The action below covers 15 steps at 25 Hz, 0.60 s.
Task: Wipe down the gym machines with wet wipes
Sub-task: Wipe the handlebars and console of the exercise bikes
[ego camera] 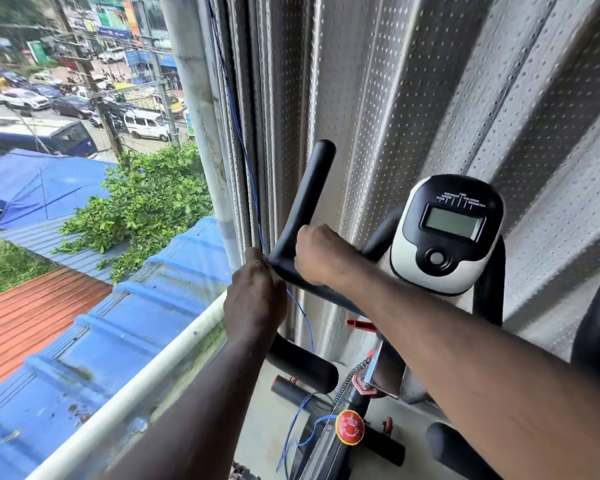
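Note:
An exercise bike stands before me with a black foam handlebar [309,188] rising at centre and a white and black console [447,233] to its right. My right hand [321,254] grips the handlebar at its bend, fingers curled round it. My left hand [257,299] is at the outer corner of the same bend, fingers curled against the bar. No wet wipe shows in either hand; anything under the fingers is hidden. A red tension knob [349,427] sits low on the frame.
A perforated corrugated metal wall [430,81] stands close behind the bike. A thin blue wire [246,161] runs down beside the left hand. A white railing [153,375] edges the open window on the left, with blue roofing and a street below.

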### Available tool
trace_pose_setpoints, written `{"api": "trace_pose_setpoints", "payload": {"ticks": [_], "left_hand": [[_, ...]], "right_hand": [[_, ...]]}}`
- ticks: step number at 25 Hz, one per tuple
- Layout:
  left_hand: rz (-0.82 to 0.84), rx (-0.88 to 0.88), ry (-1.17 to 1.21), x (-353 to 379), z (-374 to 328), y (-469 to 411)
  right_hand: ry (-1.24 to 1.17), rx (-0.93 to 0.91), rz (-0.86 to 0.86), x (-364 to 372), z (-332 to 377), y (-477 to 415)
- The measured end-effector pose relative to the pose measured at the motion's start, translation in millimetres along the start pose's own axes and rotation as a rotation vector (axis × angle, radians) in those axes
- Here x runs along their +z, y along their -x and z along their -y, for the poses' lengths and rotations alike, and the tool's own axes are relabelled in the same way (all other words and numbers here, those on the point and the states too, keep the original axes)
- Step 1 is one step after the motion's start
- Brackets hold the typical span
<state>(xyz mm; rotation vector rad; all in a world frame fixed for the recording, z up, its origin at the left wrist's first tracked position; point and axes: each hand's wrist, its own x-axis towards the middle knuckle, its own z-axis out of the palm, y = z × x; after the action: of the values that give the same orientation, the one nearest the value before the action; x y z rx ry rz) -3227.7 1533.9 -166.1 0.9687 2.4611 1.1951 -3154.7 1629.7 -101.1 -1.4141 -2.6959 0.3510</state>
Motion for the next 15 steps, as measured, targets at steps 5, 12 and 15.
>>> {"api": "trace_pose_setpoints", "payload": {"ticks": [5,12,15], "left_hand": [[0.009,-0.033,0.039,2,5,-2],[-0.003,0.009,0.050,1,8,-4],[-0.010,0.026,0.062,0,10,-2]], "right_hand": [[-0.046,-0.053,-0.135,4,-5,6],[0.017,-0.130,-0.726,-55,-12,-28],[0.246,-0.284,-0.691,-58,-14,-41]]}}
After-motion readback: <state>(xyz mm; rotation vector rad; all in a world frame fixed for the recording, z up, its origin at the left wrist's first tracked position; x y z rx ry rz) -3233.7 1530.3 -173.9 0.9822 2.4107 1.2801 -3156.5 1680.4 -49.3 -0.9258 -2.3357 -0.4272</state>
